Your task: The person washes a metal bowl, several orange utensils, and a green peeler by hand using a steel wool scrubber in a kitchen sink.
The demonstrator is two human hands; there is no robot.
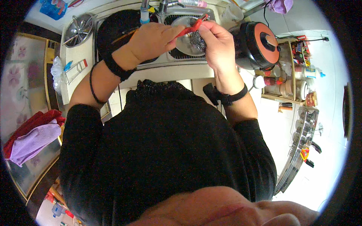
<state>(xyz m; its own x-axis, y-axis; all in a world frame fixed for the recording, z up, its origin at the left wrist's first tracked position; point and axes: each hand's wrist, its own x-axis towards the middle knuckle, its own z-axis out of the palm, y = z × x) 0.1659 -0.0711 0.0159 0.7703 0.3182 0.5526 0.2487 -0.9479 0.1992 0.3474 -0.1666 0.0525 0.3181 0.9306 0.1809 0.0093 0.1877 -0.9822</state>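
My left hand grips the lower end of a red-handled tool; a thin metal tip shows at its far end. The kind of tool is not clear. My right hand pinches a steel wool scourer close against that handle. Both hands are raised over the front of the double sink. Below them, a round pale metal dish or lid lies in the right basin, partly covered by my hands. A large black wok or pan fills the left basin, partly behind my left wrist.
The faucet stands behind the sink. Right of it is a black electric cooker with an orange lid, near a clear plastic cup. A metal bowl with utensils and a wire rack stand left. A condiment shelf is farther right.
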